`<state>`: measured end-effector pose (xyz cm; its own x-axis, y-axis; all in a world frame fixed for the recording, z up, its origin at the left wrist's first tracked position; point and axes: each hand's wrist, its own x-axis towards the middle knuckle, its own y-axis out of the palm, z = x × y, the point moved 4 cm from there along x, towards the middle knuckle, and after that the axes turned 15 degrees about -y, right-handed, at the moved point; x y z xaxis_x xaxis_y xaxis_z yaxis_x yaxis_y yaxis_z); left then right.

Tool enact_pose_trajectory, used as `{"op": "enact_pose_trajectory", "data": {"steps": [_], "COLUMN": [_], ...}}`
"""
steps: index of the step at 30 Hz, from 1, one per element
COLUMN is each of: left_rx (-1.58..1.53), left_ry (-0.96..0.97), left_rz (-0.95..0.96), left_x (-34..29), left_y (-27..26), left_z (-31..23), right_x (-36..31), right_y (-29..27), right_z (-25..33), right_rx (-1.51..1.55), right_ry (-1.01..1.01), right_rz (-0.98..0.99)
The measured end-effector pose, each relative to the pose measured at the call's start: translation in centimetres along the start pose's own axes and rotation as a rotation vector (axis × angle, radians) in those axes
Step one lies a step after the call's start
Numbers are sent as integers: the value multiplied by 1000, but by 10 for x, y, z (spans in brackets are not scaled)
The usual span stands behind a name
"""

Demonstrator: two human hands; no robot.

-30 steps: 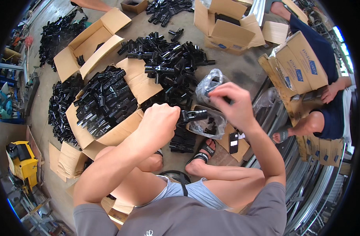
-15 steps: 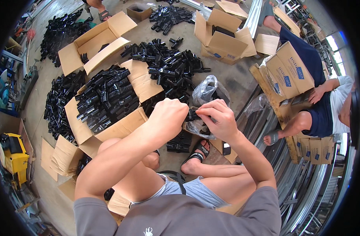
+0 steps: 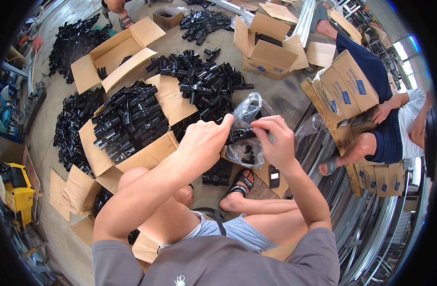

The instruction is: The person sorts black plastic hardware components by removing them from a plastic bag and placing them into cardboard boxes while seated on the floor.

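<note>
My left hand (image 3: 205, 139) is closed round a black pipe connector (image 3: 241, 135), held in front of my knees. The fingers hide most of the piece. My right hand (image 3: 279, 139) pinches at its right end, thumb and fingertips together; whether a small part sits between them is hidden. Just below the hands a clear plastic bag (image 3: 240, 155) with small black parts lies in a small carton. Behind them stands another crumpled clear bag (image 3: 249, 108). To the left, an open cardboard box (image 3: 147, 151) is filled with neatly stacked black connectors (image 3: 130, 121).
Loose connector heaps (image 3: 206, 78) surround the box. Another open carton (image 3: 116, 52) stands farther off. Right of me lie long metal profiles (image 3: 318, 205), a pallet (image 3: 335, 138) with cartons, and a seated co-worker (image 3: 402, 121). A phone (image 3: 274, 176) lies on cardboard, and a yellow machine (image 3: 18, 190) stands far left.
My right hand has drawn slightly right and up, away from my left hand, so more of the connector shows. My left hand has turned a little, its thumb now pointing up.
</note>
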<state>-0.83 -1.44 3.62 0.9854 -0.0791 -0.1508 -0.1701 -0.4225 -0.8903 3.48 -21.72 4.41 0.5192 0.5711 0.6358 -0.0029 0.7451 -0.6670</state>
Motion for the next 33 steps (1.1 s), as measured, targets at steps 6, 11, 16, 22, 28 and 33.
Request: {"op": "enact_pose_trajectory", "data": {"steps": [6, 11, 16, 22, 28, 33], "left_rx": [-144, -200, -284, -633, -903, -822], "left_ry": [64, 30, -106, -144, -130, -96], "left_rz": [-51, -89, 76, 210, 292, 193], "left_x": [-11, -15, -9, -3, -7, -12], "left_y": [-28, -39, -46, -49, -50, -47], "left_z": [-10, -9, -11, -2, -6, -10], "right_x": [-37, -23, -14, -4, 3, 0], "right_y": [-3, 19, 29, 33, 26, 28], "right_z": [-85, -42, -25, -18, -10, -4], "right_rx": [-55, 849, 941, 1010, 1197, 1171], "right_ry": [394, 578, 539, 585, 581, 628], "right_rz": [-155, -283, -324, -474, -600, -634]}}
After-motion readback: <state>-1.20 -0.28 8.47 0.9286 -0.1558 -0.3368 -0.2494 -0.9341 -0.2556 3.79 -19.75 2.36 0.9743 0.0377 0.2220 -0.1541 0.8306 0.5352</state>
